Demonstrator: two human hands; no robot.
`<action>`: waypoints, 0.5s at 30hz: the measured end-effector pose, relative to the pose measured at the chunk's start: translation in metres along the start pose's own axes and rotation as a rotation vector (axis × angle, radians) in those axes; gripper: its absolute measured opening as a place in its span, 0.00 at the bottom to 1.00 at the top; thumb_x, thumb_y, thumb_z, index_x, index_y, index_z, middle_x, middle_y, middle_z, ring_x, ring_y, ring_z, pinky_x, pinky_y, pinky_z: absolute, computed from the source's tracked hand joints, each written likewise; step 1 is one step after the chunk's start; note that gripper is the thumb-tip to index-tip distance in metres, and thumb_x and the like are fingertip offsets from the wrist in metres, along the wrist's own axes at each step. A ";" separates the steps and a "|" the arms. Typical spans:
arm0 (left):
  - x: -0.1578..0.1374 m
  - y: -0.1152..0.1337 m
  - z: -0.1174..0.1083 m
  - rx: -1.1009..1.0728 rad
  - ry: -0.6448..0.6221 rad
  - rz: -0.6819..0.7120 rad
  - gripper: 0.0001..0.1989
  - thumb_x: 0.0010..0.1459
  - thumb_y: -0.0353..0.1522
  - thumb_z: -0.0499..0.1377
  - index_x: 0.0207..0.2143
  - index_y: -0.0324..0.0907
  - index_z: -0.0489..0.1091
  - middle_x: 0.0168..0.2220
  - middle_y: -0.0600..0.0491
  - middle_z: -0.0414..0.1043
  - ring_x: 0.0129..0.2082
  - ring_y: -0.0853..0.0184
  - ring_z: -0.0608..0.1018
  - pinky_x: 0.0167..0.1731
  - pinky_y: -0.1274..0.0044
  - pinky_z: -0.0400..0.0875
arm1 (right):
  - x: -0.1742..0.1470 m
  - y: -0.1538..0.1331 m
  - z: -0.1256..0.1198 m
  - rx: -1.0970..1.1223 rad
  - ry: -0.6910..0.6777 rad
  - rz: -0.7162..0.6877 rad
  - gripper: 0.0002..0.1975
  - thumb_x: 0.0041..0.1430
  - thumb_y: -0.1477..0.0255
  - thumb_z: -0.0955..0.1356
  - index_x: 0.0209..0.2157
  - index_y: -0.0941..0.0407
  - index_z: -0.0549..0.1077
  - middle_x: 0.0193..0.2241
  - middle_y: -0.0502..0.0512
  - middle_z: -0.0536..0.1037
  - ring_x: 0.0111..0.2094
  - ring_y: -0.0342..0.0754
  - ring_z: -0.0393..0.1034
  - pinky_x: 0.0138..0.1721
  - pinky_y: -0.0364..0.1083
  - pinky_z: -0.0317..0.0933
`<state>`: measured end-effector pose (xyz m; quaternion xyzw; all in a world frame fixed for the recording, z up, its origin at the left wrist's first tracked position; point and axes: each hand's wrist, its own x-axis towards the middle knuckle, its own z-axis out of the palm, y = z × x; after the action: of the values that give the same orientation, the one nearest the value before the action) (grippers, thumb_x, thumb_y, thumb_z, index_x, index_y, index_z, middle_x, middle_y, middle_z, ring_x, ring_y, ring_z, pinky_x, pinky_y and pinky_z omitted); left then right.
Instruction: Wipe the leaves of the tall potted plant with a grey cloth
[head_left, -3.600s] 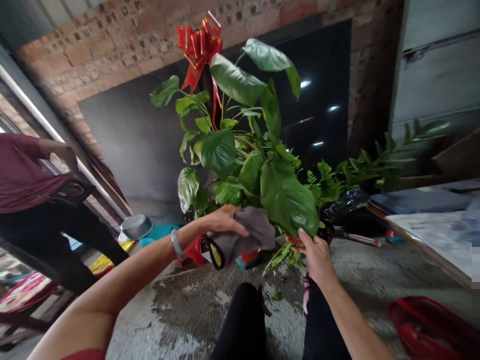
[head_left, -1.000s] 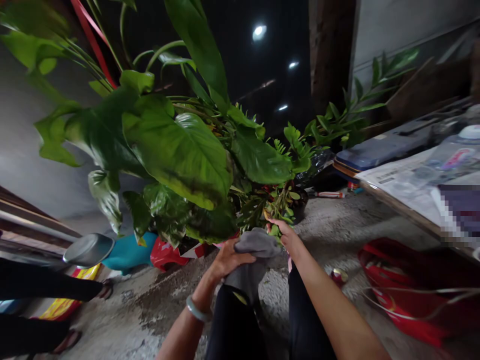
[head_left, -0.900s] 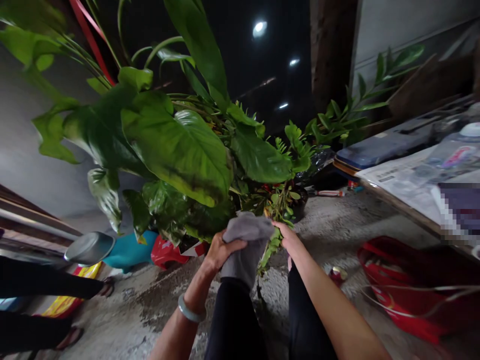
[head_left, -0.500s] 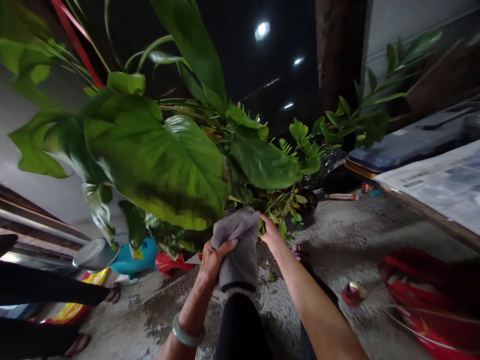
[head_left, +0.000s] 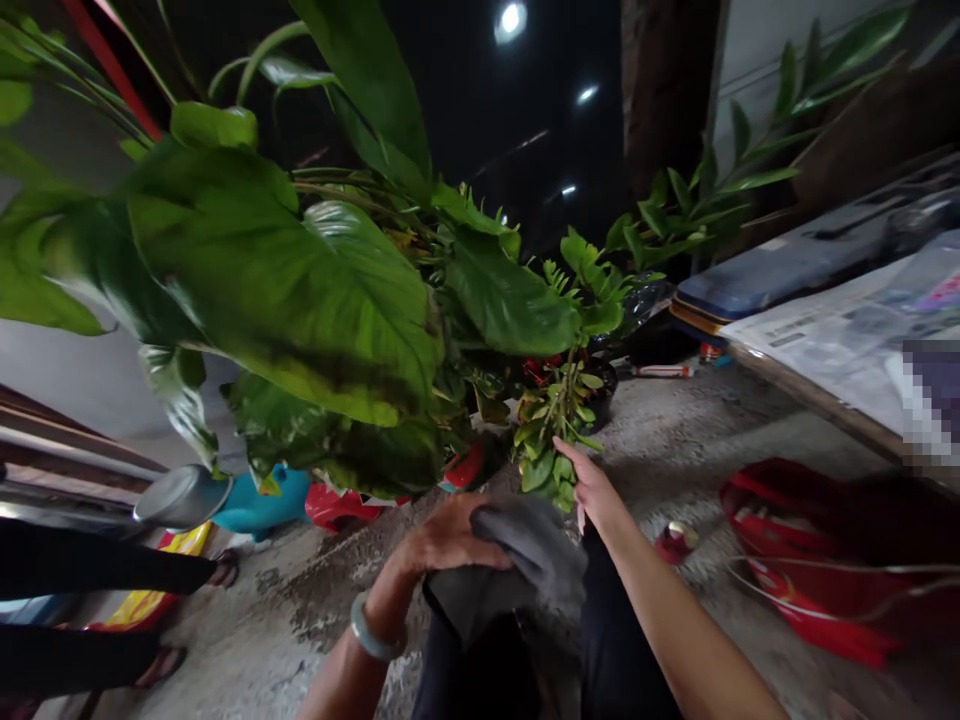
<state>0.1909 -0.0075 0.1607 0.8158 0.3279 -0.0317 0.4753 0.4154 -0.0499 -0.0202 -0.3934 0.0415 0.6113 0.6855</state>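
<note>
A big potted plant with broad green leaves (head_left: pixel 300 290) fills the middle and left, close in front of me. My left hand (head_left: pixel 442 540), with a pale bangle on its wrist, grips a grey cloth (head_left: pixel 525 550) low over my knee. My right hand (head_left: pixel 596 490) reaches up with fingers apart and touches a hanging sprig of small leaves (head_left: pixel 555 440) at the plant's lower right. A red pot wrapping (head_left: pixel 337 505) shows under the leaves.
Another person's dark-clothed leg (head_left: pixel 90 575) stretches in from the left, beside a metal bowl (head_left: pixel 180 495) and a teal object (head_left: pixel 259 500). A red basket (head_left: pixel 817 560) lies on the rough concrete floor at right. A newspaper-covered table (head_left: pixel 840 340) stands at right, with more plants behind.
My left hand has lowered the grey cloth from the leaves down to my knee. My right hand has shifted slightly to the right along the small sprig. The view has tilted a little.
</note>
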 end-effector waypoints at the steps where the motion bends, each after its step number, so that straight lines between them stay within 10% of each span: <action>1: -0.004 0.007 -0.003 -0.038 0.111 0.021 0.22 0.45 0.42 0.75 0.42 0.42 0.82 0.36 0.51 0.84 0.38 0.55 0.83 0.37 0.71 0.77 | -0.002 -0.003 0.001 0.008 0.007 0.009 0.10 0.48 0.67 0.80 0.30 0.51 0.78 0.21 0.51 0.83 0.30 0.56 0.84 0.31 0.49 0.78; 6: 0.039 0.029 0.004 -0.036 0.702 0.083 0.26 0.50 0.39 0.71 0.50 0.37 0.79 0.45 0.45 0.84 0.45 0.55 0.82 0.46 0.70 0.77 | -0.005 -0.013 0.011 0.054 0.003 0.025 0.09 0.50 0.69 0.78 0.30 0.51 0.77 0.24 0.51 0.84 0.33 0.56 0.85 0.35 0.49 0.80; 12: -0.001 0.012 0.012 0.076 -0.077 0.017 0.16 0.42 0.33 0.75 0.37 0.41 0.84 0.33 0.52 0.84 0.36 0.55 0.83 0.35 0.72 0.74 | -0.013 -0.010 0.005 0.076 -0.004 0.014 0.09 0.48 0.74 0.78 0.31 0.52 0.76 0.24 0.51 0.85 0.35 0.56 0.86 0.37 0.49 0.80; 15: -0.026 0.029 -0.008 -0.045 0.008 0.070 0.22 0.45 0.40 0.75 0.42 0.39 0.83 0.35 0.52 0.84 0.35 0.58 0.83 0.35 0.74 0.75 | -0.014 -0.003 0.006 0.073 -0.011 -0.020 0.10 0.48 0.74 0.79 0.30 0.51 0.76 0.24 0.50 0.84 0.34 0.55 0.85 0.37 0.49 0.80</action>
<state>0.1850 -0.0240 0.1964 0.8159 0.3018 -0.0042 0.4931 0.4123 -0.0574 -0.0071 -0.3649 0.0560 0.6048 0.7056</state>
